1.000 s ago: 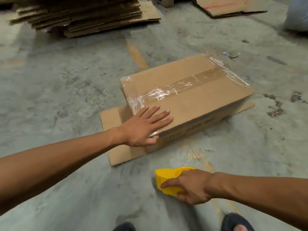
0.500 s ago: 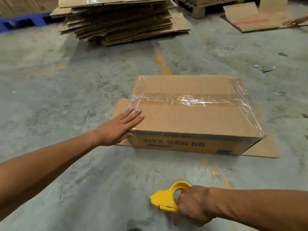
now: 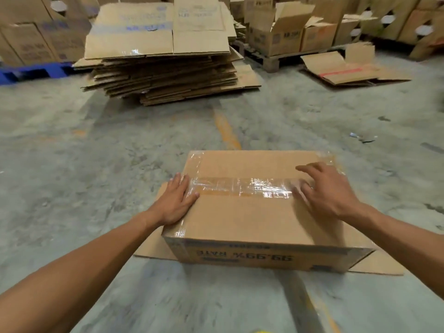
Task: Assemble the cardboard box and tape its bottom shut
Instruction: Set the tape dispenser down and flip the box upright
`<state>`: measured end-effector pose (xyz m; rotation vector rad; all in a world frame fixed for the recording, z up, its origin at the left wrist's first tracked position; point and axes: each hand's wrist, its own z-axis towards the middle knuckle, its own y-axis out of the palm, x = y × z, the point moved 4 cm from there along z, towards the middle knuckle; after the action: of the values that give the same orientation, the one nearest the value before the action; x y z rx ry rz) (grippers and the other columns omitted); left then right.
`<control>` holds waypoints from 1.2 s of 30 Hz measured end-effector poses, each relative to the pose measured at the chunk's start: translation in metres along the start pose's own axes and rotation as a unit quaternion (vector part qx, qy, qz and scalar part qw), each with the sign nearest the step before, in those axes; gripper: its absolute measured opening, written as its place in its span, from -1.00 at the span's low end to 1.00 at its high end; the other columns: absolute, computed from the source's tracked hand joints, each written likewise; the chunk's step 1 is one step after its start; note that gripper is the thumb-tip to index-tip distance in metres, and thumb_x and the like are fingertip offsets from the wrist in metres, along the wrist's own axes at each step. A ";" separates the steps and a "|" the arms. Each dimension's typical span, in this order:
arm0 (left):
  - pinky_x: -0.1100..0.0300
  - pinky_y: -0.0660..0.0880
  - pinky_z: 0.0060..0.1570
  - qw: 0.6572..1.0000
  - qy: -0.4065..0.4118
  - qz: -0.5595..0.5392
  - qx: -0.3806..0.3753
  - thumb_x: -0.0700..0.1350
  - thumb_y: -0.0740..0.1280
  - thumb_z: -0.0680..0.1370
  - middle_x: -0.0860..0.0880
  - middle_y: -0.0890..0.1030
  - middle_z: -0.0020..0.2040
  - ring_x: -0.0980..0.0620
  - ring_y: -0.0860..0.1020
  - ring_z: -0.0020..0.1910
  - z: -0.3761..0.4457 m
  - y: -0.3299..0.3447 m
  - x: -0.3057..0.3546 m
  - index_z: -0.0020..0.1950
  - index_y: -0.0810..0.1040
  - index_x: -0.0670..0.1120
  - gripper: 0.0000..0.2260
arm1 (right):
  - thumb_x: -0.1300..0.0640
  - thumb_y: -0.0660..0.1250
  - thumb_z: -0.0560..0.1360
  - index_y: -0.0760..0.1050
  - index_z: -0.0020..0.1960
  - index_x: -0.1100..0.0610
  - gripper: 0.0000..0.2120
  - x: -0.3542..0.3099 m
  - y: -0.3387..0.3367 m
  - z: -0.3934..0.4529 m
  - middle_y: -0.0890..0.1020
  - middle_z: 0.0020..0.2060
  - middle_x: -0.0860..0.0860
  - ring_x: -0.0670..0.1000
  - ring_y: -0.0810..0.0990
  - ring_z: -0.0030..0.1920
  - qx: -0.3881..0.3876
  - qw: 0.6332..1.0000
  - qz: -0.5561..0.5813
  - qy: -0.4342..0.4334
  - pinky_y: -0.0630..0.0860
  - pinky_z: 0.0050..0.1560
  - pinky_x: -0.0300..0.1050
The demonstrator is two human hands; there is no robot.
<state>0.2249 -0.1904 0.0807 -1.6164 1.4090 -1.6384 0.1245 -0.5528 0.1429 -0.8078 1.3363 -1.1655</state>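
A brown cardboard box [image 3: 252,219] stands upside down on the concrete floor, its print inverted on the near side. A strip of clear tape [image 3: 242,187] runs across its upturned bottom along the seam and down both ends. My left hand [image 3: 176,200] lies flat on the box's left edge, fingers on the tape end. My right hand [image 3: 324,188] hovers over or rests on the right part of the top, fingers spread, holding nothing. The box's open flaps [image 3: 153,246] lie spread on the floor beneath it. A sliver of the yellow tape dispenser [image 3: 263,331] shows at the bottom edge.
A tall stack of flattened cartons [image 3: 163,66] lies straight ahead. Assembled boxes on a pallet [image 3: 288,32] stand at the back right, with a flattened carton [image 3: 348,68] on the floor before them. A blue pallet [image 3: 28,70] is at the far left.
My right hand has let go of the yellow tape dispenser on the floor and moved up onto the right side of the box. The view has tilted upward; my left hand stays at the left edge.
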 end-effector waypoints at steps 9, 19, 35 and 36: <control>0.12 0.17 0.41 0.983 -0.079 -0.166 0.023 0.24 0.11 0.61 0.04 0.13 0.60 -0.07 0.23 0.53 -0.003 -0.001 0.008 0.61 -0.13 0.13 -0.34 | -0.21 0.26 0.54 -0.01 0.60 0.01 -0.23 0.071 0.016 0.001 0.30 0.52 0.11 0.24 0.41 0.38 -0.090 0.939 0.214 0.253 0.34 0.31 0.06; 0.00 0.42 0.25 0.951 -0.079 -0.246 0.171 0.18 0.25 0.58 0.05 0.47 0.41 -0.07 0.51 0.26 -0.032 -0.070 -0.011 0.54 0.16 0.22 -0.45 | -0.41 0.30 0.35 0.08 0.57 -0.04 -0.08 0.019 -0.013 0.032 0.40 0.47 0.08 0.24 0.44 0.35 0.025 0.955 0.233 0.182 0.42 0.31 0.17; -0.07 0.42 0.32 0.896 -0.075 -0.348 0.267 0.49 0.20 0.39 0.03 0.53 0.30 0.00 0.50 0.30 -0.098 -0.048 -0.074 0.35 0.36 0.13 -0.34 | -0.36 0.14 0.48 0.30 0.46 -0.03 -0.34 -0.020 0.009 -0.005 0.50 0.34 -0.02 0.00 0.50 0.25 0.055 0.876 0.469 0.099 0.44 0.23 0.00; -0.10 0.42 0.32 0.894 -0.082 -0.350 0.266 0.53 0.20 0.34 0.03 0.54 0.30 0.00 0.51 0.28 -0.100 -0.047 -0.078 0.37 0.36 0.07 -0.24 | -0.35 0.12 0.49 0.35 0.42 -0.01 -0.37 -0.017 0.015 -0.012 0.52 0.31 0.00 0.01 0.50 0.22 0.048 0.877 0.465 0.112 0.42 0.18 -0.04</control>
<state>0.1664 -0.0712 0.1046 -1.9471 0.2130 -1.9549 0.1180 -0.5309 0.1323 0.1030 1.5654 -0.5359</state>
